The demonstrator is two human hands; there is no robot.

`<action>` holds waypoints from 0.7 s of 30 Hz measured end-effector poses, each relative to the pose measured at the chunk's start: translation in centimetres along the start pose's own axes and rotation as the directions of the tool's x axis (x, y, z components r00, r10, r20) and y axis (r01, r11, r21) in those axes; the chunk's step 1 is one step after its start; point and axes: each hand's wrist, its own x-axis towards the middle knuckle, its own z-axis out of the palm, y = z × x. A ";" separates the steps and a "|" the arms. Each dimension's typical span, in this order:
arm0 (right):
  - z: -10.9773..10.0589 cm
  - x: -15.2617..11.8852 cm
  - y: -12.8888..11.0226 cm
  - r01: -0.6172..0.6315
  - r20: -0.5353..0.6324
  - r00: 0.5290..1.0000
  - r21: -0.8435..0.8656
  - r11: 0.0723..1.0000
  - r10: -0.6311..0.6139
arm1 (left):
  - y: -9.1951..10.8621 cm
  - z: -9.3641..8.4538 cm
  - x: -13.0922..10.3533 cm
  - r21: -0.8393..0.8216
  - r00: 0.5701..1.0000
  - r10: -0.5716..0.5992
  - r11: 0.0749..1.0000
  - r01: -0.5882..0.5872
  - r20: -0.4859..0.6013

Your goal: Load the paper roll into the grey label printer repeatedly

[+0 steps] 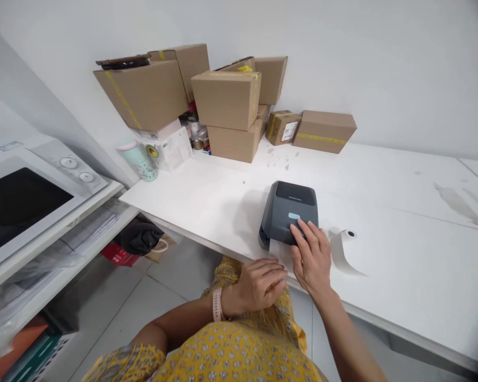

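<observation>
At the far left, a white microwave (24, 185) with a dark door and two round knobs stands over a shelf of papers (93, 225). To its right, on the left end of the white tabletop (390, 233), a mint-green tumbler (138, 160) stands just beside a white box (171, 149) (an avocado picture shows on it), and a large taped carton (147, 93) sits above. Farther right, an upper carton (225, 101) rests on a lower carton (231, 140).

At the near edge, the left hand (261, 284), a pink band (216, 305) on its wrist, has its fingers loosely bent; whether they touch the paper strip (279, 250) behind them I cannot tell. That strip shows at the near side of a dark grey device (287, 209), which sits near the front of the tabletop; at the far side, beyond it, is a small carton (281, 127) with a white label.

The right hand (313, 252) lies over the device's near right corner, its fingers slightly spread and resting on the top, one beside a pale button (293, 216), without closing around it. A long carton (324, 132) lies at the far side, and just right of the right hand stands a white paper roll (342, 253), its loose end trailing right.
</observation>
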 end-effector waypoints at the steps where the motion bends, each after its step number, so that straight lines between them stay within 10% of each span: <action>1: 0.4 -0.5 -0.2 -0.016 -0.002 1.000 0.005 1.000 0.016 | 0.0 -0.5 0.4 -0.036 0.997 -0.003 0.999 0.000 -0.071; 9: 1.6 -2.8 -1.3 -0.093 -0.010 0.996 -0.002 0.996 0.093 | -5.1 -2.2 7.6 0.096 0.915 0.129 0.990 -0.099 -0.382; 14: 0.8 0.1 0.5 -0.068 -0.027 0.997 0.016 0.998 0.068 | -7.2 -0.7 11.6 0.201 0.966 0.204 0.951 -0.234 0.160; 21: 2.8 4.2 2.8 0.024 0.137 0.990 0.084 0.996 -0.035 | -6.7 -0.5 13.9 -0.018 0.719 0.391 0.884 -0.467 0.574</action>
